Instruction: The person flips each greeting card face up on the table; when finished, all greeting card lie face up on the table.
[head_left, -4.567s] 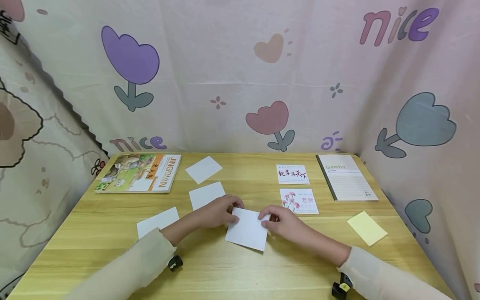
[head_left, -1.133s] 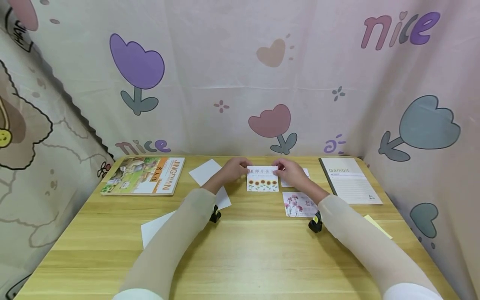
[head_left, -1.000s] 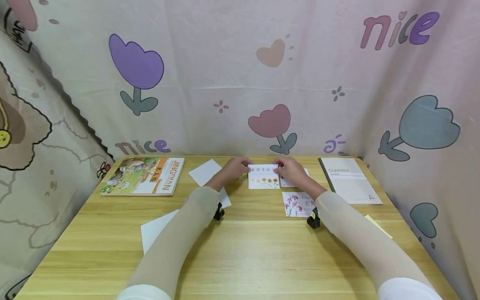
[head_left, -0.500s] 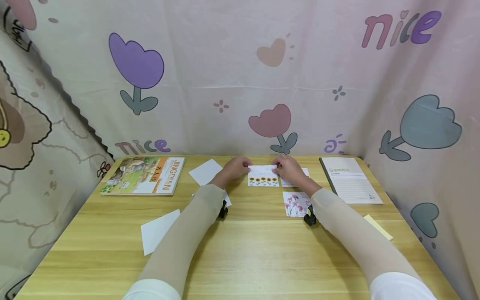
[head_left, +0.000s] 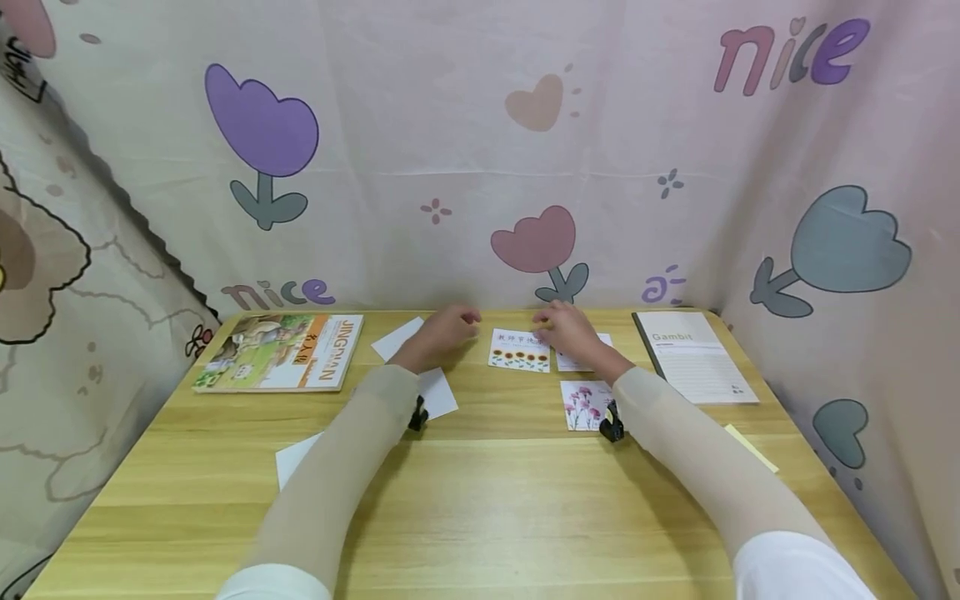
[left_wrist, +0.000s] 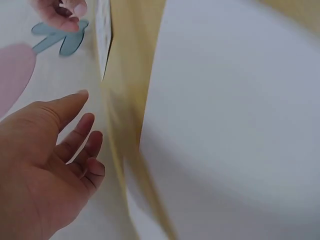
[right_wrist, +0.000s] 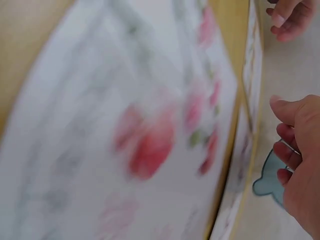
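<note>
From my end, right grip [head_left: 566,329]: fingers loosely bent, thumb apart, holding nothing; it overlaps the upper right corner of the sunflower card [head_left: 517,354], can't tell if touching. Left grip [head_left: 441,336]: relaxed, thumb spread, holding nothing, left of that card and apart from it. Sunflower card lies near the back edge of the tabletop [head_left: 480,517], right of the middle, print up. Just right of it, a lettered card [head_left: 573,362], partly behind my right hand; nearer the front edge, a pink-flower card [head_left: 579,407], partly covered by the wrist camera [head_left: 612,423]. Left side: two white cards [head_left: 441,395] around my left forearm, another white sheet [head_left: 295,458] partly under the sleeve. Picture book [head_left: 285,354] at the back left corner, notebook [head_left: 697,358] at the back right corner. Yellow paper [head_left: 752,448] towards the right edge, partly hidden.
</note>
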